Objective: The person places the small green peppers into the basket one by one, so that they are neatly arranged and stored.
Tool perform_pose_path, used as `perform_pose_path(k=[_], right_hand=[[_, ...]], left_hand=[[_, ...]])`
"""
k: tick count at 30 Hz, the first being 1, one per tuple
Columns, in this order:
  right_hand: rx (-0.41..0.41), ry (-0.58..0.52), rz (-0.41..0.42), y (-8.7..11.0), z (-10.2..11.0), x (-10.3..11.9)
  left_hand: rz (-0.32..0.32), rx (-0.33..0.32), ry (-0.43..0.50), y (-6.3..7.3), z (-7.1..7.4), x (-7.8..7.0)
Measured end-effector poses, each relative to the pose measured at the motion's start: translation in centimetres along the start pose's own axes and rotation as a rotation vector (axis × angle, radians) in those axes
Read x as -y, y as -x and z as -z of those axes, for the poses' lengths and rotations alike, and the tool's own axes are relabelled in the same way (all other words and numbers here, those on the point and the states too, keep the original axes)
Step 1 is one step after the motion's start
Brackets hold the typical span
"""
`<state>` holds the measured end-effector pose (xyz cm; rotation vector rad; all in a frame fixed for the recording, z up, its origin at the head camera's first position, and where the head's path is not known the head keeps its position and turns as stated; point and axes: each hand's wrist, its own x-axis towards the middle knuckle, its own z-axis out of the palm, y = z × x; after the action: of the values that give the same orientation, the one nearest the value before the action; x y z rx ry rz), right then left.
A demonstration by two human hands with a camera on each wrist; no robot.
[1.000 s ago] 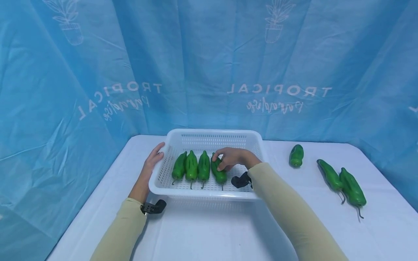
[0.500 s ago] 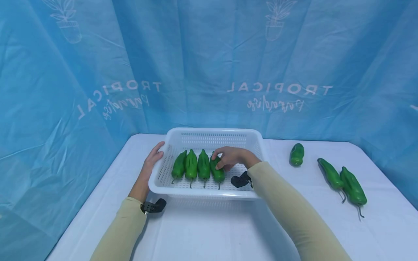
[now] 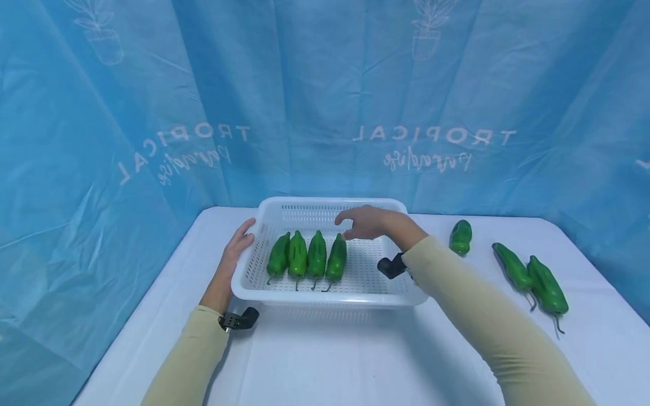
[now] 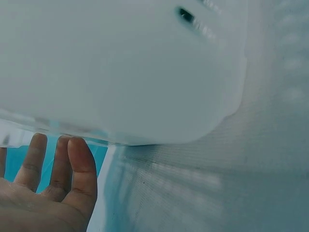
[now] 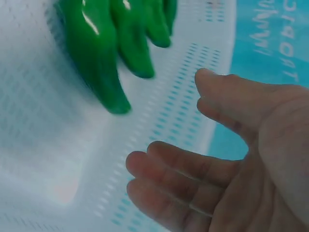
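Right hand [image 3: 367, 222] is lifting away empty, fingers parted, so fourth pepper [image 3: 337, 259] is lying free; left hand [image 3: 236, 248] is touching basket [image 3: 332, 297], fingers extended.

The pale-sleeved left arm [image 3: 188, 358] reaches forward from the lower left of the head view, and the left grip [image 3: 236, 247] stands with its fingers [image 4: 83, 169] nearly straight and slightly apart, part of the palm showing below them in the left wrist view. The right arm [image 3: 492, 327], sleeved alike, slants in from the lower right. The right grip [image 3: 368, 223] is loose, its digits [image 5: 193, 169] gently bent: two close together, a wide gap, then three side by side.
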<state>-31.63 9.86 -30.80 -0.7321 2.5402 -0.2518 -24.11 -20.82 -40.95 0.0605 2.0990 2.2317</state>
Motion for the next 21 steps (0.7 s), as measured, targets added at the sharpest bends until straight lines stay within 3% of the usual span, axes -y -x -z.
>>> perform_pose_path(k=[5,10,21], right_hand=[[-0.039,0.05,0.049,2.9,1.8,-0.3],[-0.08,0.031,0.045,7.1,2.0,-1.5],[-0.194,-0.045,-0.001,16.0,-1.1,-9.2]], left_hand=[[-0.007,0.02,0.027,0.2,0.0,-0.2],[-0.001,0.018,0.017,0.1,0.1,-0.1],[0.004,0.02,0.026,0.2,0.0,-0.2]])
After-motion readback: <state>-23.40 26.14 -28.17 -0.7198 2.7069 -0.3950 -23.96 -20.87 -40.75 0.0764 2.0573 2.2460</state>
